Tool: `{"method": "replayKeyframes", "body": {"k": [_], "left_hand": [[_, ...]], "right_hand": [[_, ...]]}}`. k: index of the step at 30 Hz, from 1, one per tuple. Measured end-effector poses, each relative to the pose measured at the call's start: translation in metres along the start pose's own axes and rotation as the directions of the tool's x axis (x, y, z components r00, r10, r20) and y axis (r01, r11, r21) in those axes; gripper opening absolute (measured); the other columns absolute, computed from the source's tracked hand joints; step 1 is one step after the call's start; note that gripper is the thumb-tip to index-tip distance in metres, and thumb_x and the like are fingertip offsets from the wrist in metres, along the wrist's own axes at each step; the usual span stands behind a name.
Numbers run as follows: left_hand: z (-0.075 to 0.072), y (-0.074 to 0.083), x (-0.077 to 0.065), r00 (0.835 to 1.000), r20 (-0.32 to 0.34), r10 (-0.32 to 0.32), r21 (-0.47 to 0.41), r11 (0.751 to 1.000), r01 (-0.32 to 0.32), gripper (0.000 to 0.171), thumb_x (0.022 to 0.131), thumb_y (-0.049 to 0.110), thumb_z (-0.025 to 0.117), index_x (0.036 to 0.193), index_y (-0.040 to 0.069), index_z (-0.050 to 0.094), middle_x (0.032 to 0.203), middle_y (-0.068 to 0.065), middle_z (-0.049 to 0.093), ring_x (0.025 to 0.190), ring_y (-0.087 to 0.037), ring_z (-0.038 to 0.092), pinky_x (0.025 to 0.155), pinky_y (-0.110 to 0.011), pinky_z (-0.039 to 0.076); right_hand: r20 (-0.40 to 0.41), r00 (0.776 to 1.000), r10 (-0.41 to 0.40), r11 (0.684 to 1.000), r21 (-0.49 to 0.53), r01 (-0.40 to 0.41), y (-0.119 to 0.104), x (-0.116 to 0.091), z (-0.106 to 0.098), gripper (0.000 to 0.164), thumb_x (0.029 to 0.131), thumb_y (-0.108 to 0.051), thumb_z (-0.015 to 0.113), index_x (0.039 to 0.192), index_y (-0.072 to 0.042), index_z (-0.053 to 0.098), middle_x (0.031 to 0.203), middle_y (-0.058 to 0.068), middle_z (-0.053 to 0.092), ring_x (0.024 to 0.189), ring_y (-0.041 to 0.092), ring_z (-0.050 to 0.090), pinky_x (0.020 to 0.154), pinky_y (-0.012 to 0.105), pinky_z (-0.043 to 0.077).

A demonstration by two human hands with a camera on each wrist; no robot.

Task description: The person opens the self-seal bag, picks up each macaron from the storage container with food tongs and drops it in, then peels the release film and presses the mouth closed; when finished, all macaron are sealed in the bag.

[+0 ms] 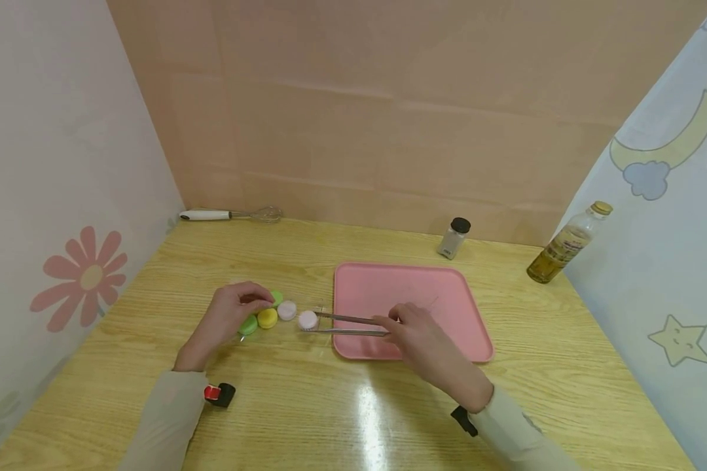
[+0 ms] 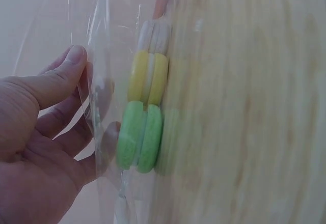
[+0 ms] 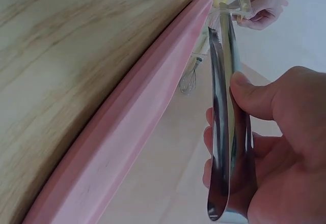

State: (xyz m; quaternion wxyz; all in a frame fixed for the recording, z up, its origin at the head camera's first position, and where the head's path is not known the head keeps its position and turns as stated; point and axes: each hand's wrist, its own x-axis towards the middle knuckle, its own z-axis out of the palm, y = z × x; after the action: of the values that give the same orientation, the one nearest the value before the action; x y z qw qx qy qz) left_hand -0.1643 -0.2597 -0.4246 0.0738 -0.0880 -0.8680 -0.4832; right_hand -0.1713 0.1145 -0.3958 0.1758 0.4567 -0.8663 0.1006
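A clear plastic container (image 2: 104, 40) holds a group of macarons on the wood-grain table. My left hand (image 1: 230, 317) pinches its wall between thumb and fingers. Inside, a green macaron (image 2: 140, 137) stands on edge beside a yellow macaron (image 2: 147, 79), with pale ones beyond. My right hand (image 1: 421, 343) grips metal tongs (image 1: 356, 333) above the left part of a pink tray (image 1: 389, 281). Their tips reach left to a pale pink macaron (image 1: 308, 320), one on either side of it. Whether they squeeze it I cannot tell.
At the back left lies a whisk (image 1: 212, 214) with a white handle. Behind the tray stands a small black-capped jar (image 1: 452, 239), and farther right a bottle (image 1: 565, 245) of amber liquid. Fabric-covered walls bound the table at the back and both sides.
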Motion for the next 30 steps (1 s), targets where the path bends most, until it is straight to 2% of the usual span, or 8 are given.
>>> {"method": "replayKeyframes", "body": {"k": [4,11,20,30], "left_hand": [[0.000,0.000,0.000,1.000,0.003,0.001,0.008,1.000,-0.001,0.005,0.094,0.008,0.073,0.097,0.007,0.077,0.100,-0.002,0.072,0.093,-0.021,0.065,0.081,-0.032,0.054],[0.001,0.000,0.001,1.000,0.013,-0.005,0.041,0.999,0.005,0.005,0.093,0.007,0.074,0.095,0.010,0.078,0.100,-0.002,0.072,0.094,-0.021,0.065,0.082,-0.035,0.054],[0.002,-0.001,0.001,1.000,0.025,0.006,0.048,0.999,-0.007,0.004,0.093,0.010,0.075,0.094,0.012,0.078,0.100,-0.001,0.073,0.094,-0.020,0.066,0.083,-0.039,0.054],[0.002,0.000,0.000,0.999,0.031,0.008,0.049,0.999,-0.010,0.004,0.093,0.010,0.075,0.093,0.010,0.079,0.100,-0.001,0.072,0.096,-0.023,0.066,0.086,-0.044,0.053]], "right_hand": [[0.039,0.999,-0.003,1.000,0.004,0.002,-0.003,0.007,0.002,0.046,0.078,-0.009,0.088,0.121,-0.017,0.072,0.092,0.001,0.058,0.080,0.018,0.050,0.071,0.032,0.047],[0.067,0.996,-0.055,0.998,-0.005,0.055,-0.010,0.018,0.009,0.042,0.085,-0.015,0.084,0.124,-0.019,0.069,0.085,-0.001,0.056,0.075,0.016,0.049,0.069,0.031,0.046],[0.156,0.988,-0.004,0.999,-0.040,0.010,-0.018,0.026,0.014,0.040,0.086,-0.013,0.081,0.123,-0.020,0.068,0.089,-0.001,0.054,0.079,0.018,0.049,0.073,0.033,0.045],[0.174,0.985,0.016,0.998,-0.070,-0.004,-0.022,0.027,0.017,0.036,0.089,-0.021,0.079,0.124,-0.021,0.069,0.093,0.000,0.058,0.082,0.019,0.053,0.073,0.033,0.046]]}}
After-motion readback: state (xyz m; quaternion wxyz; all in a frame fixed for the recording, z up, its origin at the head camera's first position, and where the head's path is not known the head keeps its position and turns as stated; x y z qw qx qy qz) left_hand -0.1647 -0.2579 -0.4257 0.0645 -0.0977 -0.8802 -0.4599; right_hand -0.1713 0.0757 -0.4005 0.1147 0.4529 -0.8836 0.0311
